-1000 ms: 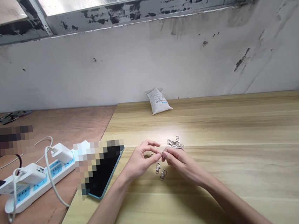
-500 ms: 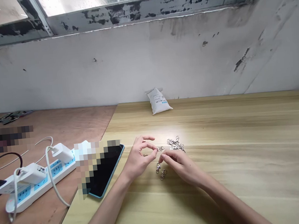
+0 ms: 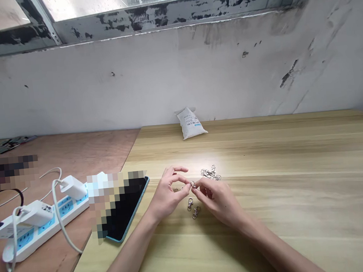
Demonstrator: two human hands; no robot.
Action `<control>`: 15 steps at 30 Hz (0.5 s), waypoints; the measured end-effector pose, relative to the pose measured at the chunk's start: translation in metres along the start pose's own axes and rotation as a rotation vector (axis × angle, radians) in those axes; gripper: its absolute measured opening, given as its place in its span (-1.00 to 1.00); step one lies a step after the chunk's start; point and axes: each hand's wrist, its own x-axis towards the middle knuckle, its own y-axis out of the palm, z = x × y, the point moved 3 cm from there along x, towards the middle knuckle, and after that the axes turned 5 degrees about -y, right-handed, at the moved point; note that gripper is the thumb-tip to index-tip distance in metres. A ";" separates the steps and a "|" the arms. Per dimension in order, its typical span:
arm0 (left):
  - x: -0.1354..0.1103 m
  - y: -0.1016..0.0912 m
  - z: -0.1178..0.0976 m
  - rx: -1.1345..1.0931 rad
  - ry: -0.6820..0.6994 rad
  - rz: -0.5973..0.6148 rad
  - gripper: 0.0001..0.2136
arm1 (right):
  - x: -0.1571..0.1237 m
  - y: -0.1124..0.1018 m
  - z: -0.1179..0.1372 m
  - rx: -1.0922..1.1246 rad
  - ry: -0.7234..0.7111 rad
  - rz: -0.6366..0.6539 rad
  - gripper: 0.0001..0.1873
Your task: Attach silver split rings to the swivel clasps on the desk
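Note:
Between the fingertips of both hands is a small silver swivel clasp (image 3: pixel 193 184). My left hand (image 3: pixel 169 192) pinches its left side with thumb and forefinger, the other fingers raised. From the right, my right hand (image 3: pixel 218 198) closes on the same clasp with thumb and forefinger. Two loose lobster clasps, an upper clasp (image 3: pixel 190 203) and a lower clasp (image 3: pixel 196 212), lie on the wooden tabletop just below the hands. Beyond my right hand is a pile of similar clasps (image 3: pixel 210 172), partly hidden by it. Small metal bits (image 3: pixel 175 189) show behind my left fingers.
A white plastic pouch (image 3: pixel 191 123) with a printed label rests near the wall. On the left are a dark phone (image 3: pixel 126 209) with a blue edge and a white power strip (image 3: pixel 53 221) with chargers and cables. Pliers-like tools (image 3: pixel 10 144) lie at the far left.
My right hand has moved slightly left and up to meet the left fingertips, and its fingers now grip the clasp too. The view has shifted slightly.

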 end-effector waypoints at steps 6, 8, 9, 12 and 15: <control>0.000 -0.004 -0.005 0.283 0.197 -0.147 -0.90 | 0.004 -0.001 0.003 0.368 0.162 0.066 -0.62; -0.001 -0.003 -0.006 0.347 0.251 -0.170 -0.90 | 0.004 0.000 0.003 0.495 0.212 0.101 -0.58; -0.001 -0.002 -0.006 0.374 0.273 -0.179 -0.91 | 0.004 0.001 0.003 0.545 0.236 0.119 -0.57; -0.003 -0.002 -0.008 0.442 0.324 -0.205 -0.92 | 0.003 0.003 0.002 0.649 0.305 0.159 -0.53; -0.004 -0.002 -0.009 0.489 0.364 -0.231 -0.91 | 0.003 0.003 0.000 0.719 0.352 0.177 -0.51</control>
